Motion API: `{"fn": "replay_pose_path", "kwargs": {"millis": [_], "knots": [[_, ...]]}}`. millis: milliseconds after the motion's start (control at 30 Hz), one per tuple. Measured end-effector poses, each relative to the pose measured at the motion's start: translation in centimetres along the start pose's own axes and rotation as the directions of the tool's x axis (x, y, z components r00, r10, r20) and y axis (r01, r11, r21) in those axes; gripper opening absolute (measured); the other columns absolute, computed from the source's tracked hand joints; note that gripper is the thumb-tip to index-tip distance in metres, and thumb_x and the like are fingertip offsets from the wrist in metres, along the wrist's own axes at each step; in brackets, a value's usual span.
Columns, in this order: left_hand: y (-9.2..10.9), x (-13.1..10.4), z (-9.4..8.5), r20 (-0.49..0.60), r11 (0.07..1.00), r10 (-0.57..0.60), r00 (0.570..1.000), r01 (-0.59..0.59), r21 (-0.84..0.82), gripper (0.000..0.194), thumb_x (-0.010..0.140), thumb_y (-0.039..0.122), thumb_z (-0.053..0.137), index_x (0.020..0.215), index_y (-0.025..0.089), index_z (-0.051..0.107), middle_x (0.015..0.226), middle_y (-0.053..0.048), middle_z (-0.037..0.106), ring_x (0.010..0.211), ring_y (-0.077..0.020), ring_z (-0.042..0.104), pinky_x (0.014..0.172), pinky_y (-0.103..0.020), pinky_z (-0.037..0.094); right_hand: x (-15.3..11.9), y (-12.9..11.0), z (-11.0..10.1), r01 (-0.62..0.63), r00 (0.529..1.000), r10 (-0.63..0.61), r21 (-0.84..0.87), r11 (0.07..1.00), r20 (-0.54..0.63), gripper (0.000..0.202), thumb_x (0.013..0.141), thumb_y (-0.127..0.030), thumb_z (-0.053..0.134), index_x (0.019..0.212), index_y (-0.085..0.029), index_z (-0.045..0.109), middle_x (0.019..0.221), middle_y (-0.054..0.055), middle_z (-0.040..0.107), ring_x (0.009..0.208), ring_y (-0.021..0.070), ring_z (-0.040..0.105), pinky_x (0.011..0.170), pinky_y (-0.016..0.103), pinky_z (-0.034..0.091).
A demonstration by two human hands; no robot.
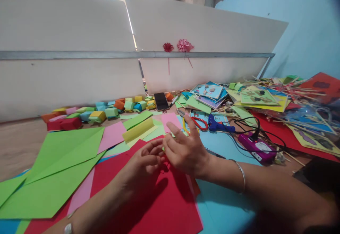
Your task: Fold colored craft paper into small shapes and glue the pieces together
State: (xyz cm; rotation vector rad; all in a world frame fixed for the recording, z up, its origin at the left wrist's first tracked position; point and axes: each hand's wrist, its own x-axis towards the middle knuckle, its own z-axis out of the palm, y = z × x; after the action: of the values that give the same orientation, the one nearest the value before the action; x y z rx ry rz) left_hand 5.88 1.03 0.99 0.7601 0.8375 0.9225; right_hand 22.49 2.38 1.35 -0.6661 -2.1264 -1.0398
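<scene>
My left hand (pixel 147 158) and my right hand (pixel 187 150) meet over a sheet of red paper (pixel 162 205). Curled fingers on the left almost touch the fingertips on the right. A tiny bit of green shows between them, and small red shapes lie just below; what the fingers pinch is mostly hidden. On my right hand the index finger points up while the others bend inward. Red-handled scissors (pixel 199 123) lie just beyond that hand, beside a blue glue gun (pixel 219 125). Folded yellow paper (pixel 139 130) and pink paper (pixel 172 121) lie past my fingertips.
Green sheets (pixel 66 156) spread at left, pale blue paper (pixel 225 195) at right. Several folded paper cubes (pixel 97 117) line the back near a phone (pixel 161 101). A purple power strip (pixel 257 149) with black cords sits right, before piled cards and sticks (pixel 261 97).
</scene>
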Motion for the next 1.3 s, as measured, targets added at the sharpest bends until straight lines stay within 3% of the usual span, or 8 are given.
{"fn": "replay_pose_path", "kwargs": {"millis": [100,267,400,533,733,967,1167,1300], "knots": [[0.0,-0.4,0.5,0.073,0.999,-0.044,0.996,0.045,-0.005,0.043,0.055,0.013,0.065,0.097,0.022,0.072,0.084,-0.002,0.069,0.075,-0.0164,0.062,0.067,-0.026,0.051,-0.1,0.4,0.3,-0.113,0.994,0.113,0.019,0.993,-0.012,0.021,0.088,-0.007,0.055,0.076,-0.016,0.069,0.075,0.003,0.066,0.11,0.0275,0.057,0.108,0.061,0.027],[-0.3,-0.6,0.6,0.118,0.991,0.088,0.989,-0.099,0.093,0.05,0.058,0.015,0.074,0.108,0.024,0.073,0.115,-0.005,0.069,0.099,-0.0226,0.062,0.085,-0.031,0.05,0.0,1.0,0.4,-0.185,0.983,0.185,0.028,0.982,-0.006,0.018,0.09,-0.009,0.055,0.087,-0.017,0.071,0.074,0.002,0.068,0.105,0.0253,0.057,0.104,0.053,0.031],[-0.4,-0.8,0.2,0.111,0.969,0.096,0.989,-0.119,0.218,0.055,0.06,0.02,0.082,0.113,0.026,0.072,0.121,-0.008,0.068,0.108,-0.0281,0.061,0.089,-0.036,0.049,0.1,1.1,0.3,-0.188,0.982,0.188,-0.007,0.982,-0.013,0.019,0.093,-0.014,0.053,0.098,-0.018,0.071,0.08,0.003,0.069,0.112,0.0282,0.054,0.105,0.057,0.029],[-0.3,-0.8,0.3,0.17,0.985,0.061,0.984,-0.086,0.147,0.056,0.06,0.022,0.082,0.115,0.026,0.072,0.126,-0.008,0.067,0.112,-0.03,0.061,0.097,-0.04,0.046,0.3,1.2,0.4,-0.163,0.986,0.16,-0.069,0.984,-0.038,0.018,0.092,-0.014,0.055,0.101,-0.016,0.07,0.104,0.009,0.07,0.123,0.0332,0.049,0.105,0.062,0.028],[-0.3,-0.8,0.9,0.211,0.998,0.029,0.977,-0.039,0.042,0.055,0.056,0.019,0.077,0.111,0.023,0.074,0.128,-0.008,0.067,0.11,-0.0311,0.062,0.095,-0.039,0.046,0.3,1.7,0.7,-0.216,0.976,0.213,-0.103,0.971,-0.045,0.024,0.093,-0.014,0.051,0.112,-0.017,0.065,0.123,0.015,0.064,0.129,0.0318,0.045,0.105,0.061,0.031],[0.1,-0.5,0.0,0.228,1.0,0.019,0.973,-0.015,-0.017,0.045,0.062,0.016,0.072,0.106,0.02,0.075,0.105,-0.009,0.076,0.095,-0.0263,0.066,0.086,-0.035,0.048,0.0,1.7,0.8,-0.219,0.976,0.22,-0.123,0.968,-0.004,0.02,0.094,-0.014,0.051,0.105,-0.017,0.067,0.124,0.014,0.063,0.128,0.03,0.047,0.107,0.058,0.033],[0.4,-0.2,-0.2,0.026,1.0,-0.029,0.999,0.028,0.01,0.026,0.064,0.015,0.068,0.088,0.014,0.077,0.087,-0.009,0.076,0.083,-0.021,0.067,0.081,-0.03,0.049,0.0,1.0,0.7,-0.202,0.979,0.203,-0.099,0.974,0.006,0.018,0.092,-0.012,0.053,0.102,-0.014,0.068,0.123,0.018,0.064,0.124,0.0334,0.052,0.102,0.057,0.038],[0.1,-0.3,-0.2,0.081,0.999,0.03,0.996,-0.028,-0.026,0.025,0.062,0.01,0.069,0.085,0.016,0.077,0.074,-0.005,0.073,0.074,-0.0194,0.066,0.069,-0.028,0.048,-0.1,0.6,0.5,-0.199,0.979,0.201,-0.067,0.978,0.023,0.022,0.093,-0.01,0.05,0.105,-0.014,0.067,0.124,0.017,0.063,0.125,0.0332,0.051,0.1,0.057,0.04]]}}
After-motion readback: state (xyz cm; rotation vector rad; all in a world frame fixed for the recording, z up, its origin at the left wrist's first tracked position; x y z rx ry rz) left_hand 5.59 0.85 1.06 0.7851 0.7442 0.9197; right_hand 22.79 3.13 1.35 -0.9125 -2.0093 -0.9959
